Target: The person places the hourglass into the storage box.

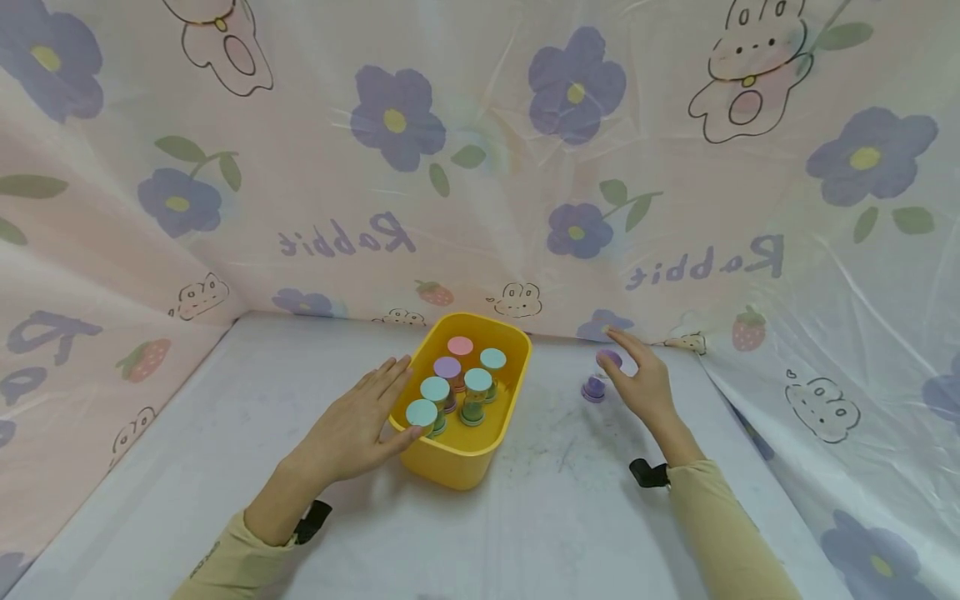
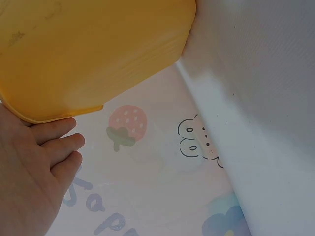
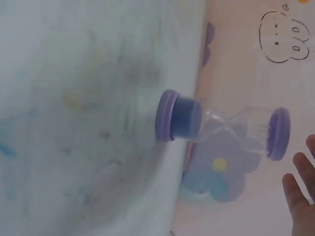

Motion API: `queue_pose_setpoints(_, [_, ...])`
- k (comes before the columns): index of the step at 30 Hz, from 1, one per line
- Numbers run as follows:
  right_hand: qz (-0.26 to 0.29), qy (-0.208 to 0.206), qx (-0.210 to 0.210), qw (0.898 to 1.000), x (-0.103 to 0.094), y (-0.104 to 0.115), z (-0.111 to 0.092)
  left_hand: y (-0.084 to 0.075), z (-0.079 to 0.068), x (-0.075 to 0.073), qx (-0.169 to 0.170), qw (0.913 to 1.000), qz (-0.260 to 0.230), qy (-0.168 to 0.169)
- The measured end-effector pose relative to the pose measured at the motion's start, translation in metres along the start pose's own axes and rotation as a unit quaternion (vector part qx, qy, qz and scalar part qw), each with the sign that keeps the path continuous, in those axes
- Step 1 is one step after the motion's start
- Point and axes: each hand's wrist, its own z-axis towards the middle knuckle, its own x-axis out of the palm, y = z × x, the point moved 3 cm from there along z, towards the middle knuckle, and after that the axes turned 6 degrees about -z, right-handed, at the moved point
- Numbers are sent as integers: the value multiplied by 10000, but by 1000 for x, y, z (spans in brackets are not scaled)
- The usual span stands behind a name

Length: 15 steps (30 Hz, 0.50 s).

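Note:
A purple-capped hourglass [image 1: 594, 388] stands upright on the table to the right of a yellow bin [image 1: 450, 463]. In the right wrist view, dark sand fills the lower bulb of the hourglass [image 3: 187, 118]. My right hand [image 1: 643, 385] is close beside its top, thumb and fingers spread. A gap shows between the fingertips [image 3: 290, 189] and the purple cap. My left hand [image 1: 352, 425] rests against the bin's left rim with fingers stretched out, its thumb over the near edge. Inside the bin stand several hourglasses with light blue [image 1: 477, 380], purple [image 1: 447, 367] and pink [image 1: 461, 345] caps.
The white table [image 1: 315, 367] carries faint smudges near the purple hourglass. Behind it and along both sides hangs a pale pink curtain [image 1: 480, 208] printed with flowers, rabbits and strawberries.

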Motion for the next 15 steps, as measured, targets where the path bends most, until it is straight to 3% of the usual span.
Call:
queue_pose_setpoints(10, [-314, 673, 438, 9963, 3, -19, -6, 1, 0, 0, 29, 10000, 3, -49])
queue_pose_setpoints(15, [-369, 755, 335, 9959, 6, -24, -8, 0, 0, 0, 18, 10000, 24, -32])
